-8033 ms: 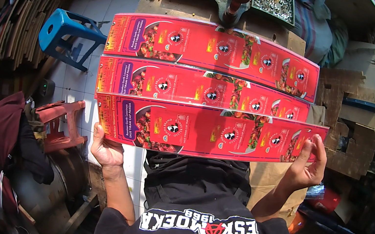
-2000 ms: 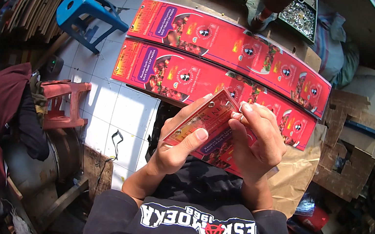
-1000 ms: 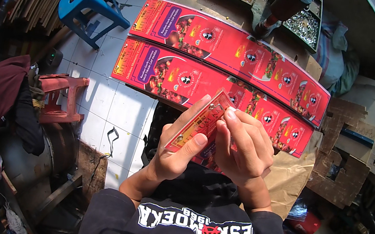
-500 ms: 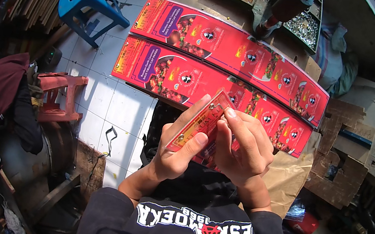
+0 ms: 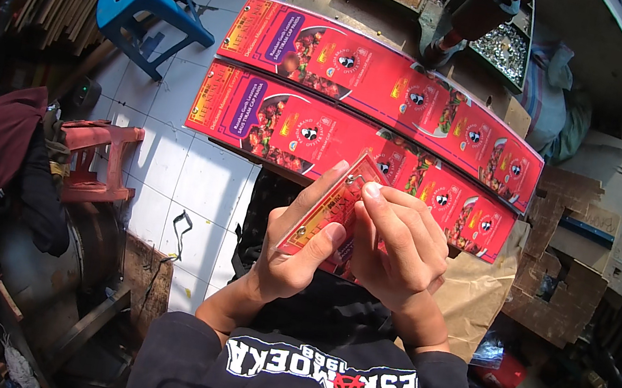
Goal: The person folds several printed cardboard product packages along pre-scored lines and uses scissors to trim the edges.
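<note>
A red printed panel strip (image 5: 326, 217) with a yellow-edged end is held up, tilted, in front of my chest. My left hand (image 5: 286, 252) is closed round its end, thumb on the printed face. My right hand (image 5: 405, 259) is closed at the strip's right edge, thumb and forefinger together near the top corner. A small metal-looking fitting (image 5: 360, 178) shows at that corner; whether my right fingers hold another small piece is hidden. Beyond my hands, two similar red strips, a far one (image 5: 385, 71) and a near one (image 5: 257, 123), lie side by side on the worktable.
A machine with a dark spindle (image 5: 462, 26) stands behind the strips, beside a tray of small metal pieces (image 5: 504, 49). At left are a blue stool (image 5: 142, 1) and a red stool (image 5: 107, 160). Brown paper (image 5: 479, 296) and cut cardboard (image 5: 558, 293) lie at right.
My right fingertips have shifted slightly left and down along the corner of the held strip. The strip has turned a little in my left hand; the strips on the table stay put.
</note>
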The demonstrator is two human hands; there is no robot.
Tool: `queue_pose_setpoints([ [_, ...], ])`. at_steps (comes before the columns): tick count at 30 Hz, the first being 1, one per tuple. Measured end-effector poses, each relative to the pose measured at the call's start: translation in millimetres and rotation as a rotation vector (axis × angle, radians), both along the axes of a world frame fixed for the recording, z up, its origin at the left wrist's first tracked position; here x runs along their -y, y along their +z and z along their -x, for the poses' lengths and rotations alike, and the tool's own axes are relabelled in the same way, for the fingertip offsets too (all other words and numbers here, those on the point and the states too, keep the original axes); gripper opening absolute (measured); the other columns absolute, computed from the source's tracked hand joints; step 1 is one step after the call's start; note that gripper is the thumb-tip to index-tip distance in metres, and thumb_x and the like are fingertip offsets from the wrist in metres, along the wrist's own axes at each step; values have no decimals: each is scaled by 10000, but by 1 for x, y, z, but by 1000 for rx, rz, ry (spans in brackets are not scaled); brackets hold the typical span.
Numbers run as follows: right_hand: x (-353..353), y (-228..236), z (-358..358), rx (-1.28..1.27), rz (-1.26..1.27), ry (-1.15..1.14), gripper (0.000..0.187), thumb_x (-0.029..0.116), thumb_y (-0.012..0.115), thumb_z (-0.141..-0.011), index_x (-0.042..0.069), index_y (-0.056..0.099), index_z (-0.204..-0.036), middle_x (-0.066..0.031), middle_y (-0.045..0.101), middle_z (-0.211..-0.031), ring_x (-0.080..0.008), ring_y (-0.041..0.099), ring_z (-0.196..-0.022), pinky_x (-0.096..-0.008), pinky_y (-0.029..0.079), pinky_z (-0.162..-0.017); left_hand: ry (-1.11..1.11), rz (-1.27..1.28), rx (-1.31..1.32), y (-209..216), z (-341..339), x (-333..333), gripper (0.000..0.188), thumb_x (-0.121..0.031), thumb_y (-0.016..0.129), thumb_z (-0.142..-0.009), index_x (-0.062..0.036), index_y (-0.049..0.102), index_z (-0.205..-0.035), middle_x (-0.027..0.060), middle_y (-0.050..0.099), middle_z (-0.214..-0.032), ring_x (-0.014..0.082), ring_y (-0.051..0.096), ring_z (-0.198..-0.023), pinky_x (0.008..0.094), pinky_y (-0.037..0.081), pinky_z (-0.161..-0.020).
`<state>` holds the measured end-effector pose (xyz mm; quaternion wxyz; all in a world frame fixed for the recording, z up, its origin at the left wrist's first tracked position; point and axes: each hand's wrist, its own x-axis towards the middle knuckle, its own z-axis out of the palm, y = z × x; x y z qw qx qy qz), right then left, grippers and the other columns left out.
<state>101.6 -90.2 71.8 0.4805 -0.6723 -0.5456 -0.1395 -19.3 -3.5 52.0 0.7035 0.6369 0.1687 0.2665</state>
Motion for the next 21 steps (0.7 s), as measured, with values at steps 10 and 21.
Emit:
queue_pose_setpoints([
  [10, 1, -9, 2, 35, 4, -3, 389, -68, 660, -616, -34, 657, -1004, -104, 673, -823, -248, 669, -718, -313, 557, -639, -13, -65, -15, 0, 3, 0, 562, -4, 499, -834, 71, 361, -1373, 136, 655, -843, 125, 596, -634, 253, 486, -616],
  [21, -1, -15, 5, -31, -37, -32, 343, -69, 694, -671, -19, 647, -1007, -112, 676, -817, -250, 683, -732, -303, 554, -630, -21, -18, -33, -1, 3, -1, 559, -36, 495, -853, 79, 342, -1378, 193, 650, -1008, 192, 650, -832, 284, 504, -753],
])
